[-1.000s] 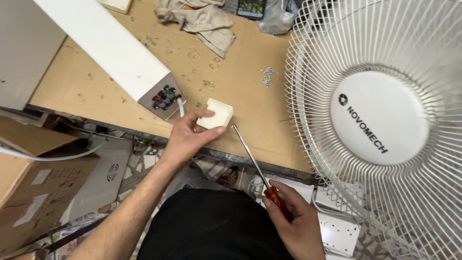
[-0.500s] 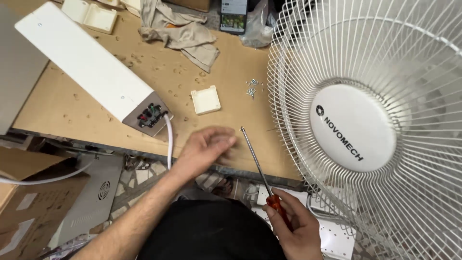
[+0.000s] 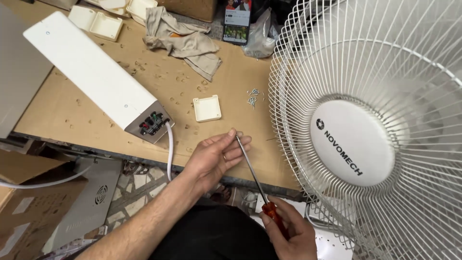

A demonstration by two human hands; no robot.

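A brown board bench [image 3: 77, 113] carries a long white box [image 3: 94, 77], small square cover [image 3: 207, 108], loose screws [image 3: 253, 96] and a rag [image 3: 185, 41].

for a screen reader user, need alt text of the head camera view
The right hand holds a red-handled screwdriver whose tip meets the fingertips of the left hand over a cardboard-covered bench. Nearby lie a small white square cover, loose screws, a long white box and a white fan guard.
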